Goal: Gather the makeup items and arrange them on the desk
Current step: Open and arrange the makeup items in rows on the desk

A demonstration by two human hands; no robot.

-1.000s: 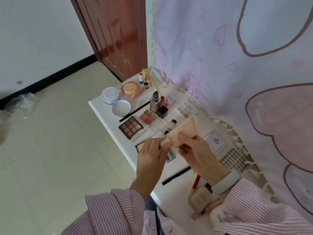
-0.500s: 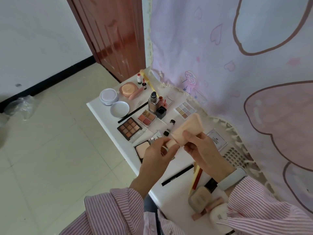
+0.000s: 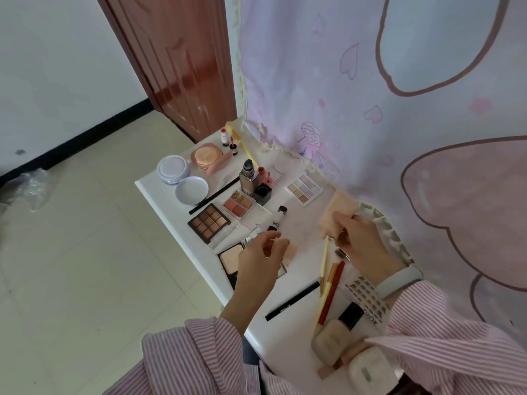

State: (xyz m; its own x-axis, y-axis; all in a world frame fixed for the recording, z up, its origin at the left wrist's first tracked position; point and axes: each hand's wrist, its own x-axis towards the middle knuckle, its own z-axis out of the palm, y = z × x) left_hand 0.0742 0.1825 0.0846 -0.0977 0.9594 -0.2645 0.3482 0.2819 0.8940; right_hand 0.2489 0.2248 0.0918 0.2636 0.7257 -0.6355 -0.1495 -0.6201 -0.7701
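Peach foam, one wedge: the makeup sponge (image 3: 340, 208) sits pinched at its lower end in my right hand (image 3: 360, 240), held just above the worktop (image 3: 159, 195) near the back edge, beside the pastel palette (image 3: 304, 189). I judge it very light, soft and springy; it will squash under pressure, so a loose pinch across the broad faces is enough, and it should lie flat without rolling.

Left hand (image 3: 258, 262): fingers (image 3: 278, 240) half curled and apart, closed on nothing that I can make out. It hovers over the pressed-powder compact (image 3: 231, 259) at the front edge. A small tan piece (image 3: 291, 250) shows just past the fingertips; I cannot tell whether it is touched or what it is.

Right hand, further: some thin metal thing shows under the palm, too small to identify.

Other stock on the worktop:
- Far left corner: two round white cases (image 3: 182, 179), one peach round compact (image 3: 206, 155).
- Front edge, middle: brown nine-pan palette (image 3: 209, 222), with a four-pan blush palette (image 3: 237, 203) just behind it.
- Centre: tall foundation bottle (image 3: 248, 178), glass I judge, so heavier and breakable; grip it round the body.
- Near end: black pencil (image 3: 292, 300), yellow and red pencils (image 3: 329, 289), which are stiff and apt to roll, and a beige bottle with black cap (image 3: 338, 334).
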